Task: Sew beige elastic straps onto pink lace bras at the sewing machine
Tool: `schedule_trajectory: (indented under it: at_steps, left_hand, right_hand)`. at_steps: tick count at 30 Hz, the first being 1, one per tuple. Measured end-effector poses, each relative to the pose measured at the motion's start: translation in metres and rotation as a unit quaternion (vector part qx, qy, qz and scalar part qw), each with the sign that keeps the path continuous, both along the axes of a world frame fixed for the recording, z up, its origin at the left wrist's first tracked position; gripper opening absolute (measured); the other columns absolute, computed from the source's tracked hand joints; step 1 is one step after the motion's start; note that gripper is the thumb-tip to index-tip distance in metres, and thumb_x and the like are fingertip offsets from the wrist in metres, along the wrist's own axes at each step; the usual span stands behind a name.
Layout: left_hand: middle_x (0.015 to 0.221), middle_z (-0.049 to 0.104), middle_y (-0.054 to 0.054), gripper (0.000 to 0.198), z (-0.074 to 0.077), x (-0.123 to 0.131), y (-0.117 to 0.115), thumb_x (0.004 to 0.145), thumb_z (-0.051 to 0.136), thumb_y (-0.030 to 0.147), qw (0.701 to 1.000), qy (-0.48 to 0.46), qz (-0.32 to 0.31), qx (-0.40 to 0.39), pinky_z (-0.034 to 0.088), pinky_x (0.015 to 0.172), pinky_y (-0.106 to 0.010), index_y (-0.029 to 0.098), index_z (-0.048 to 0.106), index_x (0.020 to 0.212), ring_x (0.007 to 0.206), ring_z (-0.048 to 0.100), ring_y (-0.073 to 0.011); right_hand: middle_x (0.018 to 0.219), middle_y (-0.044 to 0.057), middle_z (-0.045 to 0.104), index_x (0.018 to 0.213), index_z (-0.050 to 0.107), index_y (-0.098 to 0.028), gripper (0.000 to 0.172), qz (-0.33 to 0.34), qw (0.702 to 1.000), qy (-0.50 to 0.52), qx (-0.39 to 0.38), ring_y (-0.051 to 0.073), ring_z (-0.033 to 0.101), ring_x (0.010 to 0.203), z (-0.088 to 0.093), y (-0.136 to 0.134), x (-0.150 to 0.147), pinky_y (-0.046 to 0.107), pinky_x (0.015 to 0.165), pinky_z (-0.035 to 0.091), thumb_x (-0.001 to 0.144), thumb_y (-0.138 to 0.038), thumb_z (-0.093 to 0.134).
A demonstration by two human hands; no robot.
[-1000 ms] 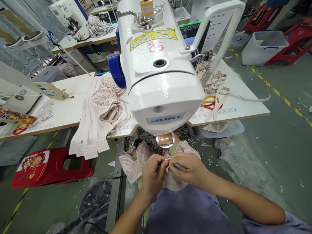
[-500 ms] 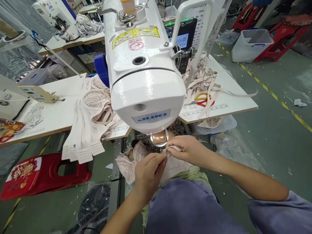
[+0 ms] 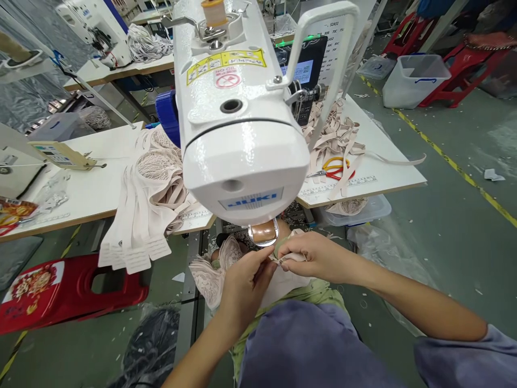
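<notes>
My left hand [image 3: 242,283] and my right hand [image 3: 313,256] meet just below the head of a white sewing machine [image 3: 238,118]. Both pinch a small pale pink strip of fabric [image 3: 293,257] between thumb and fingers. The strip belongs to a lace garment [image 3: 210,275] that lies in my lap over green cloth. The hands sit close under the machine's metal end piece [image 3: 263,233].
A pile of pale pink lace pieces and straps [image 3: 153,188] hangs over the white table [image 3: 81,188] at left. Loose straps [image 3: 335,134] and red-and-yellow scissors [image 3: 335,167] lie at right. A red stool [image 3: 68,288] stands on the floor at left, a white bin [image 3: 416,78] far right.
My hands stay pinched on the strip and have shifted slightly under the machine head. The view has moved a little; the fabric has been worked between the fingers.
</notes>
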State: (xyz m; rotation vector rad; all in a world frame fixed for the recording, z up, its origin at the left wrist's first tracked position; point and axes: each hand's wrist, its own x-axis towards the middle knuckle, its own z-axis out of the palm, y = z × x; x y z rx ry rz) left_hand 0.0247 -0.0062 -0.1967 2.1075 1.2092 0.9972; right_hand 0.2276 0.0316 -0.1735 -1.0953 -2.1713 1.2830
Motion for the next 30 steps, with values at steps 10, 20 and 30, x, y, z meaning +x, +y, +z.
schedule_trajectory:
  at_steps: [10,20,30]
  left_hand:
    - [0.073,0.066,-0.002,0.028,-0.001,0.007,-0.001,0.101,0.04,0.026,0.994,0.101,0.034,0.007,0.04,0.054,-0.025,0.018,0.062,0.086,0.063,0.063,-0.0159]
    - [0.067,0.066,0.003,0.023,-0.02,-0.025,0.025,0.098,0.048,0.013,0.934,0.216,0.048,0.28,0.034,0.054,-0.026,0.02,0.06,0.118,0.057,0.058,-0.0131]
    - [0.057,0.053,0.003,0.032,-0.005,-0.021,0.033,0.094,0.039,0.006,0.885,0.332,0.023,0.326,0.029,0.045,-0.03,0.017,0.063,0.112,0.048,0.051,-0.0147]
  right_hand:
    - [0.078,0.002,0.07,0.087,0.069,-0.021,0.018,-0.057,0.977,0.004,0.206,0.016,0.06,0.076,-0.019,-0.009,-0.004,0.027,0.068,0.038,0.094,-0.026,0.054]
    - [0.056,-0.004,0.043,0.055,0.041,-0.018,0.027,-0.029,0.982,-0.126,0.136,0.011,0.033,0.055,0.014,0.043,-0.024,0.028,0.056,0.02,0.08,-0.015,0.051]
    - [0.079,0.005,0.063,0.078,0.067,-0.02,0.017,-0.086,0.966,-0.103,0.219,0.02,0.054,0.076,0.0,0.026,-0.02,0.03,0.067,0.037,0.09,-0.023,0.056]
